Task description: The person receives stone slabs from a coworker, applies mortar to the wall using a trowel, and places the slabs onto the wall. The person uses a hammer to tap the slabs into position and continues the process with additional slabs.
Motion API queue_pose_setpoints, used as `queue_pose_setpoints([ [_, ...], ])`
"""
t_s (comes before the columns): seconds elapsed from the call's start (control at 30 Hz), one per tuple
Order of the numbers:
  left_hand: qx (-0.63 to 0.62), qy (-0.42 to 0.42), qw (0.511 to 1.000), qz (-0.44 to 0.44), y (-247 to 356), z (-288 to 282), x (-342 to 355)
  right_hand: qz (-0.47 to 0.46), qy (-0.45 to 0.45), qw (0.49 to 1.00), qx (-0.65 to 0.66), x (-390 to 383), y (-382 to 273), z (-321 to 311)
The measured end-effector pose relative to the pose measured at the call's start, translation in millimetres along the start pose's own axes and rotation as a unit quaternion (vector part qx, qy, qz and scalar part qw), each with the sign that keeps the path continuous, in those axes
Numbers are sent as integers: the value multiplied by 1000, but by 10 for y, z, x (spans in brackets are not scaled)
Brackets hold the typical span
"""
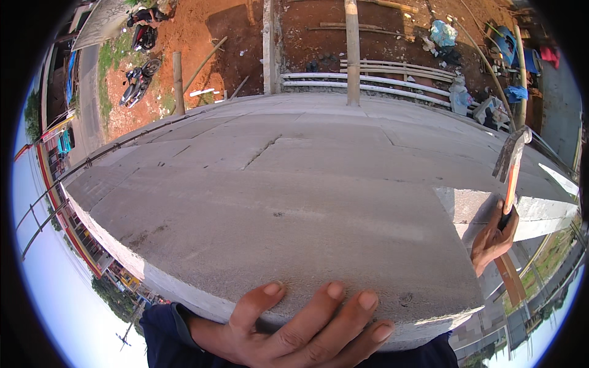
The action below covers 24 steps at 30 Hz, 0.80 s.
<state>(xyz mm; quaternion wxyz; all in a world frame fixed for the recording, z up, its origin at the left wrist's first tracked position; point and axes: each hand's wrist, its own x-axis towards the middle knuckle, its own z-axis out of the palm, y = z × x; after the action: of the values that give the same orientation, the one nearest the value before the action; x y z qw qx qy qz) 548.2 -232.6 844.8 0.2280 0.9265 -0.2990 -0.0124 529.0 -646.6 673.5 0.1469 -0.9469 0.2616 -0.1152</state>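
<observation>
From the head camera, your left hand (294, 337) lies over the near edge of the gray block wall (294, 202), right of that edge's middle. Its fingers are spread and bent, their tips resting on the gray face; they are not closed around anything. A dark sleeve (164, 328) reaches your left wrist.

Your right hand (494, 242) is at the right end of the wall, beyond the near right corner, beside the pale stepped end of the blocks. Its fingers are wrapped around the dark lower grip of a hammer (512, 184). The handle is orange above your fist, and the metal head points toward the far right corner of the wall. You cannot tell from here whether the hammer touches the blocks. A brown board (510, 279) shows just below your right hand.

Open cracks and joints run across the wall between its middle and its far edge. At the far edge, a bamboo pole (353, 55) stands right of the middle, with a concrete post (268, 46) to its left. White pipes (380, 86) lie behind the pole. Past the far left corner, a motorbike (140, 81) stands on reddish soil (230, 58).
</observation>
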Motion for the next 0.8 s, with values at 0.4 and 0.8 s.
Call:
queue_pose_setpoints([
  [0.4, 74, -12, 997, 37, -67, -36, -152, -96, -700, 692, 151, 1360, -1599, -480],
  [0.8, 87, 3, 995, 43, -85, 0, -200, -186, -654, 721, 130, 1226, -1799, -440],
])
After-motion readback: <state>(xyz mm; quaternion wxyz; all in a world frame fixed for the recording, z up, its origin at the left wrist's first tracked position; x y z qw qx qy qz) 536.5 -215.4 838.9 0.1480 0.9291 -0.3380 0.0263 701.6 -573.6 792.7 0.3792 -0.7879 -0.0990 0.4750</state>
